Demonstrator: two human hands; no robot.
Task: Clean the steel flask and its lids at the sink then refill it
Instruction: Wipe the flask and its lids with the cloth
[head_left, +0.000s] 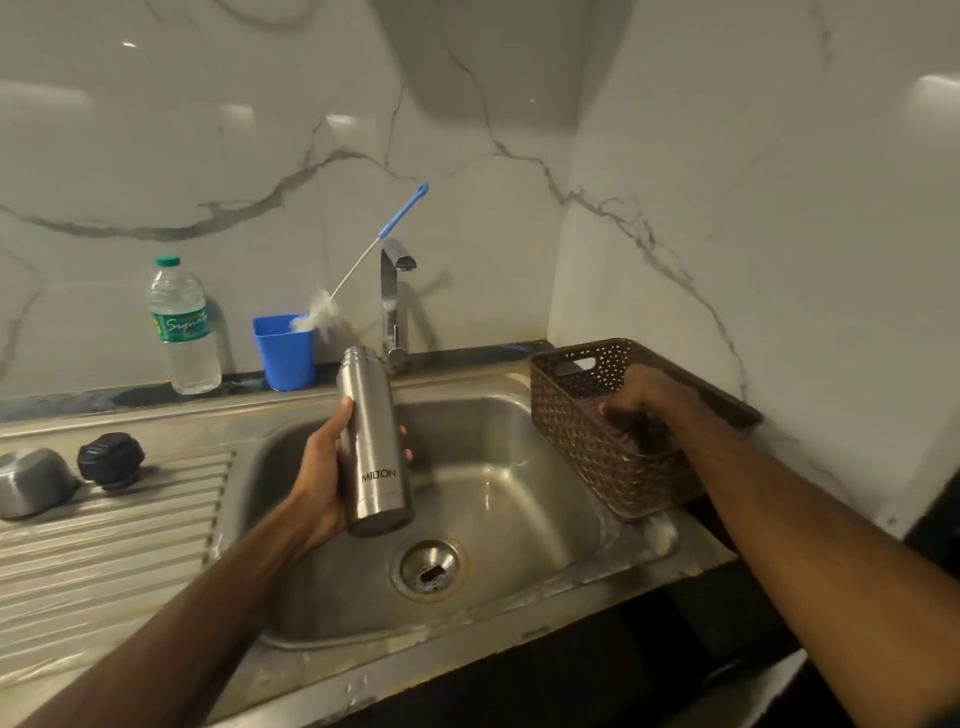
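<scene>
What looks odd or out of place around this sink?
Mostly the brown basket: it sits tilted on the sink's right rim, one corner overhanging the basin, with whitish foam or residue below it. The bottle brush leans loosely out of the blue cup. Otherwise nothing looks spilled or broken.

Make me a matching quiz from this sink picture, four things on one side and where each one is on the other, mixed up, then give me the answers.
Things:
1. flask
2. bottle brush
3. black lid
4. right hand

Places:
A. standing in the blue cup
B. inside the brown basket
C. held in the left hand over the sink
D. lying on the ribbed drainboard

Pairs: 1-C, 2-A, 3-D, 4-B
</scene>
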